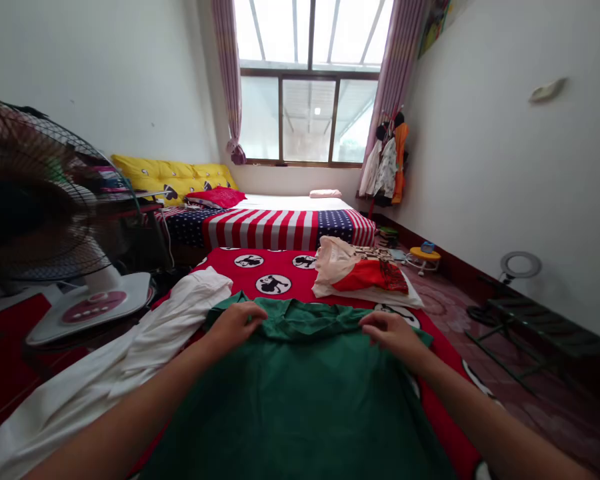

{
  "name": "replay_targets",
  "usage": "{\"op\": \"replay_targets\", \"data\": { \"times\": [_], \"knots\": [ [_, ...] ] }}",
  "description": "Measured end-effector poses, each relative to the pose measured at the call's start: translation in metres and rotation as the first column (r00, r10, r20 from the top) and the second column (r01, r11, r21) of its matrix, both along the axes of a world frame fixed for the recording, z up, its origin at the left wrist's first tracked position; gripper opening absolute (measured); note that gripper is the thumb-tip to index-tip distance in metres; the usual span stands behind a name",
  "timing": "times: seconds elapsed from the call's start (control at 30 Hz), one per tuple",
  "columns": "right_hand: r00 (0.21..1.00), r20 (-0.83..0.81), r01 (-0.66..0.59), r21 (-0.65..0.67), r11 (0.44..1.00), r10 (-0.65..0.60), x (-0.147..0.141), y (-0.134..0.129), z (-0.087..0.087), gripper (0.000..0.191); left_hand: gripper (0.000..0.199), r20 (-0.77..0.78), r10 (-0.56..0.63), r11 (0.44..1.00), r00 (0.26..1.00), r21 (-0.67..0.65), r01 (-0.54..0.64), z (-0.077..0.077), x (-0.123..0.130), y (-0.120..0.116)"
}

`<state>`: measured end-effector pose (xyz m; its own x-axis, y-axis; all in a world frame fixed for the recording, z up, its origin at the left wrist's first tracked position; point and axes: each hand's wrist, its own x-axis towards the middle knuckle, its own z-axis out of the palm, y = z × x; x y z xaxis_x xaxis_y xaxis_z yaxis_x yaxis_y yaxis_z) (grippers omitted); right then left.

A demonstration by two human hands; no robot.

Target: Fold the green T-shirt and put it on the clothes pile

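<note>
Evidently a green shirt (315, 387) takes up the near middle, spread flat with its collar toward the far side, on a red cover (230, 267) printed with dark figures in white rounds. The left hand (236, 327) is at the shirt's left shoulder, its fingers curled and the thumb close to the forefinger. The right hand (394, 335) is at the opposite shoulder in much the same bent pose, and the collar lies between the two. Both hands are rather blurred, so I cannot tell whether the fingertips pinch the cloth or only touch it. Along the shirt's left side runs a white garment (145, 353), rumpled, passing under the left forearm. Just beyond the right shoulder sits a pile of clothes (355, 273), pale with a bright red patch, on the same cover. A fan (97, 303) with a white base stands at the far left. Farther back, a bed (270, 227) with a striped and starred edge lies below a window (310, 120), with a red pillow (220, 197) near its left end. Clothes (386, 163) hang by the right curtain (397, 47), and a yellow stool (425, 255) stands near the right wall, with a ring light (521, 265) nearer.
</note>
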<state>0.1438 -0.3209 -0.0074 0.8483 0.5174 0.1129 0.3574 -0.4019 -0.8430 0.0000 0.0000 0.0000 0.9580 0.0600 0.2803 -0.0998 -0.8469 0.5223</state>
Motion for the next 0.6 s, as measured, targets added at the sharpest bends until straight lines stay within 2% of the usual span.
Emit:
{"op": "replay_targets", "data": {
  "times": [0.07, 0.13, 0.2, 0.27, 0.4, 0.5, 0.6],
  "knots": [
    [0.998, 0.031, 0.048, 0.001, 0.999, -0.048, 0.019, 0.022, -0.015, 0.02, 0.024, -0.043, 0.027, 0.999, 0.999, 0.025, -0.026, -0.021, 0.032, 0.01],
    [0.994, 0.06, 0.088, 0.003, 0.996, -0.088, 0.034, 0.035, -0.03, 0.021, 0.024, -0.071, 0.054, 0.998, 0.996, 0.024, -0.052, -0.041, 0.05, 0.019],
    [0.992, 0.076, 0.105, -0.005, 0.994, -0.105, 0.046, 0.042, -0.043, 0.02, 0.025, -0.085, 0.078, 0.997, 0.993, 0.015, -0.077, -0.054, 0.057, 0.024],
    [0.991, 0.082, 0.11, -0.013, 0.994, -0.108, 0.053, 0.044, -0.052, 0.016, 0.019, -0.091, 0.097, 0.995, 0.991, 0.0, -0.097, -0.06, 0.058, 0.027],
    [0.99, 0.048, 0.132, 0.031, 0.991, -0.133, 0.055, 0.044, -0.058, 0.008, 0.012, -0.092, 0.104, 0.993, 0.99, -0.05, -0.109, -0.059, 0.058, 0.031],
    [0.984, -0.04, 0.177, 0.094, 0.98, -0.174, 0.053, 0.045, -0.051, 0.009, 0.015, -0.077, 0.132, 0.986, 0.988, -0.096, -0.139, -0.048, 0.066, 0.037],
    [0.964, -0.114, 0.259, 0.173, 0.95, -0.242, 0.058, 0.049, -0.039, 0.012, 0.019, -0.002, 0.247, 0.963, 0.969, -0.11, -0.246, -0.033, 0.083, 0.044]
  ]
}}
